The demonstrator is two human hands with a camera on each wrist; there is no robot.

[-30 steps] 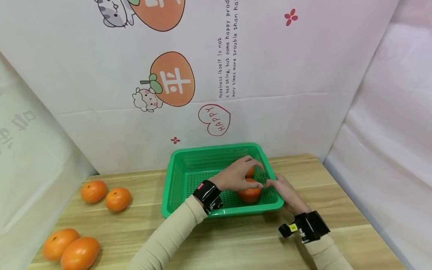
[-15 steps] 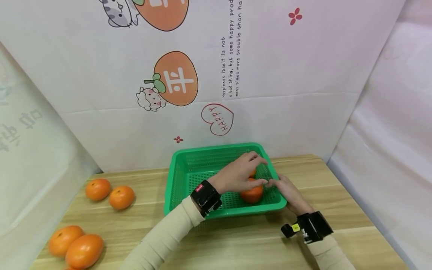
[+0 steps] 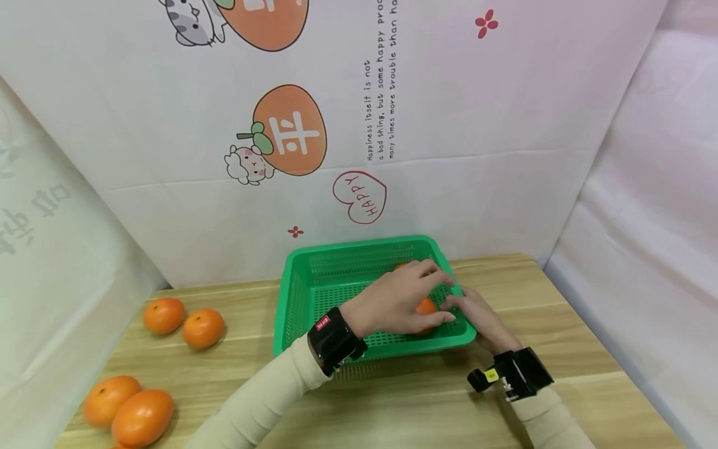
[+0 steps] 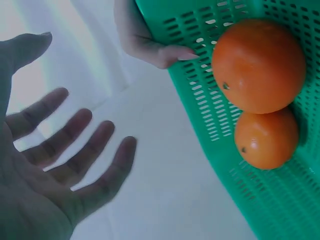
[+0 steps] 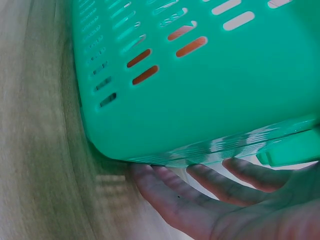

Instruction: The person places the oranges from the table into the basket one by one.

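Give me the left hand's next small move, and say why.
Probably swing the left hand toward the nearest loose orange fruit on the table: the hand is over the green basket, its fingers spread and holding nothing; two fruits already lie inside, and the right hand grips the basket's side.

A pale, wood-grained tabletop [image 3: 404, 405] is backed by a white sheet [image 3: 477, 106], on which orange cartoon fruits [image 3: 289, 131], black English lettering [image 3: 381, 112], a red heart [image 3: 361, 197] and small red flowers [image 3: 486, 24] are printed. Both sides are enclosed by white cloth, the left panel [image 3: 50, 268] faintly lettered, the right panel [image 3: 634, 249] wrinkled. A pinkish tint is cast at upper right.
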